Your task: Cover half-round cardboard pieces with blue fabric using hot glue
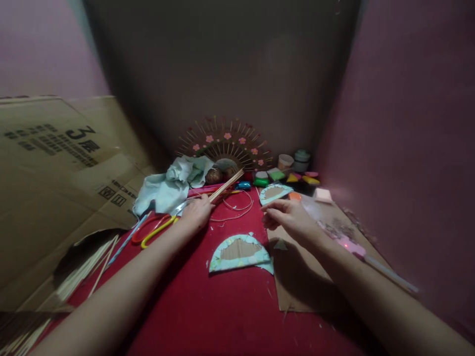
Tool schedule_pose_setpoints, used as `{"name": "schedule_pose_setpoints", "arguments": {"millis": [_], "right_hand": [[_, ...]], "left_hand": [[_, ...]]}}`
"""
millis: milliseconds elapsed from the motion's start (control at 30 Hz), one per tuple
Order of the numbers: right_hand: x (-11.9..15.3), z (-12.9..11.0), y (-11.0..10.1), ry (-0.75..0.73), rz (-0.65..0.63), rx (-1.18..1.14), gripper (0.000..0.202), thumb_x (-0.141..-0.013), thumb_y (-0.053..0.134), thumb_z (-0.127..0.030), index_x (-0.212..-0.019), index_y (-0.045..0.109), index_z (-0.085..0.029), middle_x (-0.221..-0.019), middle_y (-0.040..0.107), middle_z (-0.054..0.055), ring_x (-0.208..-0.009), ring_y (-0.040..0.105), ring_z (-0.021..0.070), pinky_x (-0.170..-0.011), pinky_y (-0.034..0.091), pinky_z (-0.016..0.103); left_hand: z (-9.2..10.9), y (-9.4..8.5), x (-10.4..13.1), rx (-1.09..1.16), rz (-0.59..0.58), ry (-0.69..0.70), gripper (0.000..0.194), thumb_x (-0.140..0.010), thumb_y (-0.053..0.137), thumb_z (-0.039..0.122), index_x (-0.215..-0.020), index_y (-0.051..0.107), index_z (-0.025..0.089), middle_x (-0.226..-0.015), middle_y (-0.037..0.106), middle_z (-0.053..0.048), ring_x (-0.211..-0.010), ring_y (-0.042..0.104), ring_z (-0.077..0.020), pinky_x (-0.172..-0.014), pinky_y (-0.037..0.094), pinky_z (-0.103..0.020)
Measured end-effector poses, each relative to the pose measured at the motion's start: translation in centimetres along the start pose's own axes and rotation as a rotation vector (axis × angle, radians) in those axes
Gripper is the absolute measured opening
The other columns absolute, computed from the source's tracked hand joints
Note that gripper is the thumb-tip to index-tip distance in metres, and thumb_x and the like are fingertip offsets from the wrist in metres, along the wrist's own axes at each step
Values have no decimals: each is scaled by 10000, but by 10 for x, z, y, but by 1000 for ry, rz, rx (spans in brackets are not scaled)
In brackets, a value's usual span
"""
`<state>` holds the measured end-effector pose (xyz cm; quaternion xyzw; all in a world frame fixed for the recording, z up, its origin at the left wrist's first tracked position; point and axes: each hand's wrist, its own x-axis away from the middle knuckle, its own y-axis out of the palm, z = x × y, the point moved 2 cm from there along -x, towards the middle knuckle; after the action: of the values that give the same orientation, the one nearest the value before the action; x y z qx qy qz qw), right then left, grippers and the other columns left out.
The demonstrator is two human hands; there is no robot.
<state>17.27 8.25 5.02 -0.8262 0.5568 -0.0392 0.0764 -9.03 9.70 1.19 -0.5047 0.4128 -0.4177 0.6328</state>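
Observation:
My left hand is closed around a bundle of thin wooden sticks, which points up and to the right. Beside that wrist lie scissors with red and yellow handles. My right hand hovers over a flat cardboard sheet, its fingertips drawn together; what they hold, if anything, is too small to make out. Just behind it rests a half-round cardboard piece edged with pale blue patterned covering. A similar half-round piece lies on the red surface between my forearms.
A pink glue gun with a red light sits at right. At the back stand a flower-decorated stick fan, clay packets and small jars. Crumpled blue cloth, a large carton and loose sticks are at left.

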Motion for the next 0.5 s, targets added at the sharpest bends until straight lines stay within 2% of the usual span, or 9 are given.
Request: {"name": "schedule_pose_setpoints", "arguments": {"millis": [67, 267, 400, 500], "right_hand": [[1, 7, -1, -60, 9, 50, 176, -747, 507, -167, -814, 667, -140, -615, 660, 28, -548, 609, 133, -563, 478, 273], [7, 23, -8, -242, 24, 304, 233, -772, 517, -193, -904, 708, -198, -763, 701, 47, -703, 639, 170, -649, 481, 297], [10, 27, -9, -284, 34, 412, 240, -781, 547, -199, -939, 719, -252, -849, 717, 52, -802, 646, 203, -696, 479, 322], [12, 26, -9, -304, 31, 484, 252, -780, 545, -181, -928, 728, -271, -831, 714, 43, -777, 641, 196, -690, 465, 321]], "left_hand": [[4, 3, -1, -86, -6, 16, 356, -930, 512, 402, -1176, 551, 147, -1084, 630, -86, -917, 629, -203, -812, 519, -413], [15, 1, 11, -244, 26, 144, 388, -946, 421, 399, -1131, 539, 78, -1053, 622, -211, -959, 627, -339, -721, 496, -397], [19, -2, 17, -302, 116, 243, 325, -941, 422, 331, -1103, 555, 82, -1078, 595, -211, -1003, 583, -335, -747, 478, -376], [21, 0, 20, -326, 184, 298, 281, -940, 394, 248, -1078, 573, 80, -1079, 575, -209, -1006, 551, -323, -803, 454, -379]]}}
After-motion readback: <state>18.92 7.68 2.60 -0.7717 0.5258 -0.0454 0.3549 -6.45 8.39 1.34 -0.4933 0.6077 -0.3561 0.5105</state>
